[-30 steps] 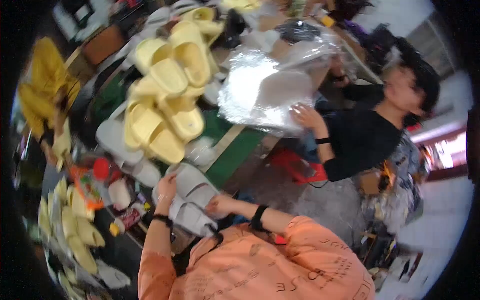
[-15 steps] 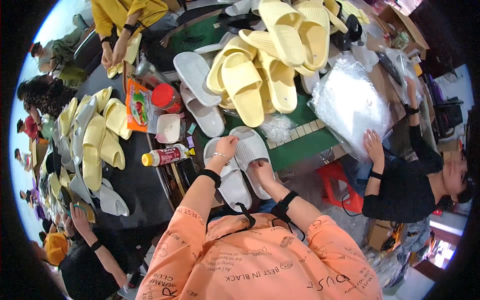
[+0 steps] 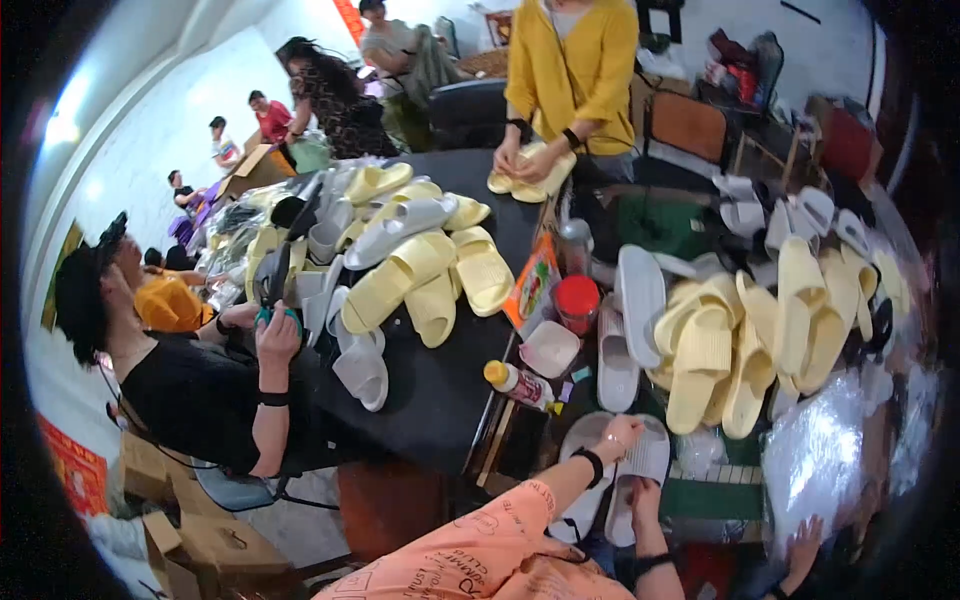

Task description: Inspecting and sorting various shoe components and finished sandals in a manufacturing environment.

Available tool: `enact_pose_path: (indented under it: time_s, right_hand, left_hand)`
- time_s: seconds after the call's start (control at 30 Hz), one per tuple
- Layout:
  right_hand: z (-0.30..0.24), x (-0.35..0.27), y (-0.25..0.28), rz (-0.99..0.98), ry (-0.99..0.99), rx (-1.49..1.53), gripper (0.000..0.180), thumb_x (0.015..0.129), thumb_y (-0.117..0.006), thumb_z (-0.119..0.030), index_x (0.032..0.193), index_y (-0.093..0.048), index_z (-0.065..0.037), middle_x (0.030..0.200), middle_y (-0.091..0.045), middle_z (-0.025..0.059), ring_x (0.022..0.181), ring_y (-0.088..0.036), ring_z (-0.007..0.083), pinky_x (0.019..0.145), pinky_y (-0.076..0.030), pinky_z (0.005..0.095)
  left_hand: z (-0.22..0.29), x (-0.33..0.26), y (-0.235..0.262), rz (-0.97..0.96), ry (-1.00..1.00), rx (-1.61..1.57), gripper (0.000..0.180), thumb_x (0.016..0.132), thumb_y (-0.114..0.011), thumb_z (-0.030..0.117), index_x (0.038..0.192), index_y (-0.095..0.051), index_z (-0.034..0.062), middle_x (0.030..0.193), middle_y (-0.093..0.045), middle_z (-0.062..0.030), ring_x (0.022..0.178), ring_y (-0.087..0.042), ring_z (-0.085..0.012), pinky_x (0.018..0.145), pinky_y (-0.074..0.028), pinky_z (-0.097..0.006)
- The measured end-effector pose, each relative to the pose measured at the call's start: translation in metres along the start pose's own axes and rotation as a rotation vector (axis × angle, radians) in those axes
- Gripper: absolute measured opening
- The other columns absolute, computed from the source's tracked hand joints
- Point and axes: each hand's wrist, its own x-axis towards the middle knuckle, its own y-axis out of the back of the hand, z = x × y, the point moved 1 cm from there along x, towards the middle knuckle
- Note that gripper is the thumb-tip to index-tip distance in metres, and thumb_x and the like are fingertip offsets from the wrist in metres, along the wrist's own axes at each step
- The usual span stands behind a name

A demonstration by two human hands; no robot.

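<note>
A pair of pale grey slippers (image 3: 655, 457) lies stacked at the edge of the green mat (image 3: 715, 497) in front of me. My left hand (image 3: 621, 433), with a black band on the wrist, grips the top of the pair. My right hand (image 3: 644, 496) holds the lower end of the same pair from below. Both orange sleeves come in from the bottom edge.
A heap of yellow slippers (image 3: 735, 345) lies just beyond, with another mixed pile (image 3: 420, 270) on the black table. A red-lidded jar (image 3: 577, 300), a yellow-capped bottle (image 3: 518, 381) and a white bowl (image 3: 548, 348) stand nearby. Clear plastic bags (image 3: 830, 455) lie right. Other people work around the tables.
The view has swung round strongly, so the table now runs upward and left. My two hands stay on the grey slipper pair, which has hardly shifted.
</note>
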Motion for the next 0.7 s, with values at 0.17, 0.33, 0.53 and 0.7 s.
enact_pose_path:
  time_s: [0.17, 0.33, 0.53, 0.7]
  right_hand:
    - [-0.118, -0.079, 0.01, -0.201, 0.377, -0.586, 0.015, 0.076, -0.048, -0.015, 0.074, -0.053, -0.001, 0.058, -0.053, 0.0062, 0.052, -0.048, 0.0163, 0.051, -0.04, 0.027]
    - [-0.283, -0.206, 0.0, -0.849, 1.211, 0.264, 0.021, 0.083, -0.041, -0.015, 0.067, -0.047, -0.003, 0.066, -0.05, 0.0071, 0.052, -0.039, 0.0189, 0.05, -0.034, 0.0257]
    - [-0.353, -0.285, -0.026, -1.053, 1.148, 0.704, 0.025, 0.084, -0.038, -0.033, 0.081, -0.045, -0.01, 0.081, -0.056, 0.0054, 0.07, -0.043, 0.0171, 0.062, -0.036, 0.0305]
    - [-0.351, -0.331, -0.023, -1.13, 0.994, 0.806, 0.026, 0.085, -0.037, -0.036, 0.071, -0.037, -0.013, 0.07, -0.059, 0.0012, 0.065, -0.038, 0.0125, 0.06, -0.03, 0.0288]
  left_hand:
    - [0.025, -0.015, 0.014, 0.089, -0.119, -0.112, 0.023, 0.073, -0.056, 0.027, 0.081, -0.059, 0.0051, 0.077, -0.058, -0.0135, 0.071, -0.055, -0.0282, 0.065, -0.043, -0.034]
    - [0.032, -0.035, 0.028, 0.084, -0.176, -0.11, 0.024, 0.074, -0.055, 0.027, 0.079, -0.058, 0.0036, 0.077, -0.057, -0.013, 0.07, -0.055, -0.0278, 0.064, -0.042, -0.034]
    - [0.027, -0.052, 0.034, 0.116, -0.29, -0.17, 0.022, 0.075, -0.056, 0.025, 0.076, -0.057, 0.0031, 0.064, -0.053, -0.0101, 0.056, -0.049, -0.0199, 0.054, -0.039, -0.03]
    - [0.036, -0.064, 0.038, 0.082, -0.328, -0.27, 0.021, 0.077, -0.054, 0.024, 0.077, -0.057, 0.0025, 0.06, -0.052, -0.0065, 0.054, -0.046, -0.012, 0.05, -0.037, -0.027]
